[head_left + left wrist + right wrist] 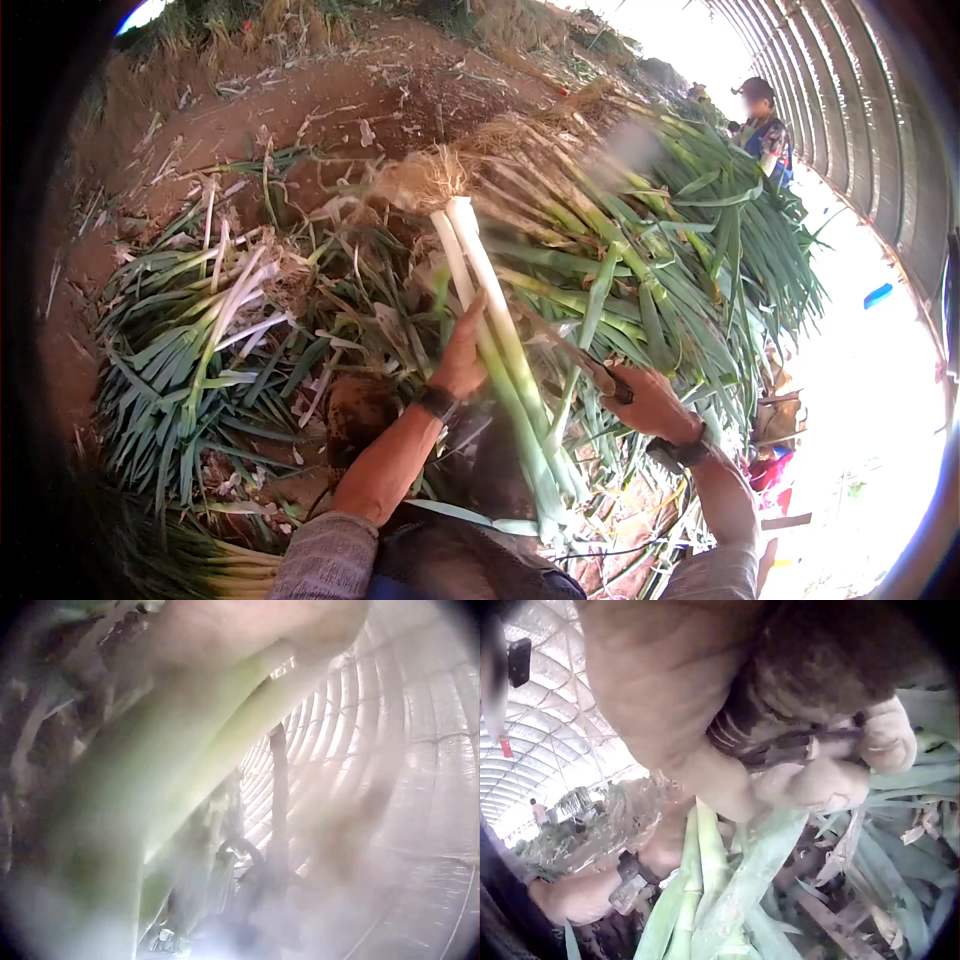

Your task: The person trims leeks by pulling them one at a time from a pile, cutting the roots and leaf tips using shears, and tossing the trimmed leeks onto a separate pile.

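Observation:
My left hand [462, 352] grips a pair of long green onions [487, 262], thumb along the white stalks. Their roots [447, 168] point away from me, and the green leaves hang down toward my lap. In the left wrist view the stalks [187, 742] are large and blurred below the hand. To the right of them, my right hand [652, 402] holds a knife [597, 375] by its handle, the thin blade slanting up-left toward the stalks. Curled fingers [829, 784] partly hide the handle in the right wrist view, close over green leaves [754, 877].
A large heap of untrimmed green onions [690, 260] lies at the right, roots inward. A smaller pile [170, 350] sits at the left on bare soil [300, 110] with loose leaf scraps. Another person [770, 135] is at the far right, beside the ribbed tunnel wall [850, 100].

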`<act>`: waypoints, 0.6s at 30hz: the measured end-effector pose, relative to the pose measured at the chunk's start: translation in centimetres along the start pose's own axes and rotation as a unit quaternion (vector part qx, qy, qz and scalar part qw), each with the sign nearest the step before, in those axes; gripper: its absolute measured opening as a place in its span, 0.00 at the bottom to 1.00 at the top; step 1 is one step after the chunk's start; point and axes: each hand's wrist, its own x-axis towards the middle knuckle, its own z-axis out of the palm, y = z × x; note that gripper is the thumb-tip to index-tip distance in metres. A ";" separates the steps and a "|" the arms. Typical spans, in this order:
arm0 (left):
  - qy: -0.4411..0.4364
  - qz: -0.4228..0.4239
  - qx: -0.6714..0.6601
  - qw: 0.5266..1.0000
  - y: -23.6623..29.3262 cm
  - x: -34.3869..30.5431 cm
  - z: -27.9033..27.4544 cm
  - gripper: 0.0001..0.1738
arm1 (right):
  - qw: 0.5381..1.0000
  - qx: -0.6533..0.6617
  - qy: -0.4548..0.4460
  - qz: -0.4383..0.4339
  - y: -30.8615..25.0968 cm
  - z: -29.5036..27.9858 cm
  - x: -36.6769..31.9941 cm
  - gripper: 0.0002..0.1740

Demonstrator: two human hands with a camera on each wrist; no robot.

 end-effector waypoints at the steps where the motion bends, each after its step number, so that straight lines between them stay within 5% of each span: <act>1: -0.021 -0.017 0.008 1.000 0.7 -0.5 0.7 0.25 | 1.000 0.004 0.006 -0.001 -0.4 0.0 0.0 0.14; 4: -0.030 -0.020 0.047 0.998 1.5 -1.7 1.6 0.23 | 0.990 0.017 0.135 -0.043 -1.5 1.1 0.7 0.13; 9: -0.048 -0.037 0.076 0.995 1.2 -2.7 0.9 0.25 | 0.987 -0.008 0.131 -0.094 -3.3 2.0 3.7 0.14; 15: -0.040 -0.043 0.016 0.998 0.7 -2.8 -0.2 0.19 | 0.989 -0.065 0.117 -0.060 -3.3 2.8 6.7 0.17; 17: -0.047 0.080 0.180 0.979 -0.4 -2.0 -2.2 0.19 | 0.991 -0.063 0.108 -0.057 -2.8 2.4 6.3 0.16; 18: -0.062 0.097 0.156 0.981 -1.2 -0.8 -4.3 0.20 | 0.995 -0.048 0.069 -0.056 -2.9 1.8 5.8 0.16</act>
